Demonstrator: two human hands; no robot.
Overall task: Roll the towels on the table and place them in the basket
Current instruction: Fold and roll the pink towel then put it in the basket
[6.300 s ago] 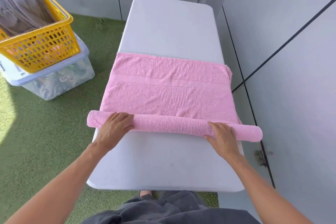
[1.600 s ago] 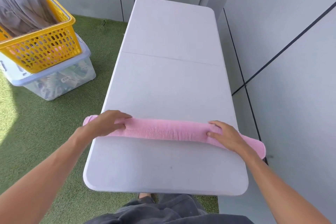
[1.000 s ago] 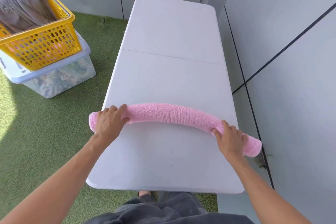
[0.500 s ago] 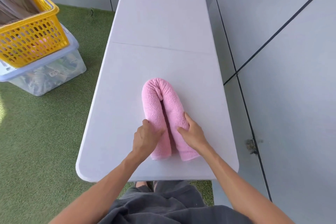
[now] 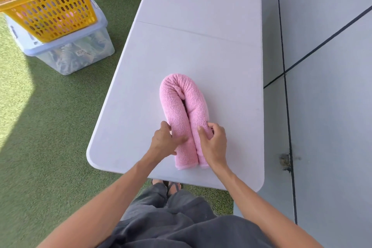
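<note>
Where rolled pink towel [image 5: 182,110] doubles into U – bend at 12 o'clock – left hand [image 5: 164,142], right hand [image 5: 213,143] pinch its legs together on table [image 5: 201,46].

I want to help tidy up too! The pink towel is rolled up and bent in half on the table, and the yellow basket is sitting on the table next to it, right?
Not quite. The pink towel is rolled and bent in half on the table, but the head view shows the yellow basket off the table, on a clear box on the grass.

Table [image 5: 197,2] bare beyond the pink towel [image 5: 182,110], basket [image 5: 52,10] — seemingly cloth-filled — off its left edge
</note>
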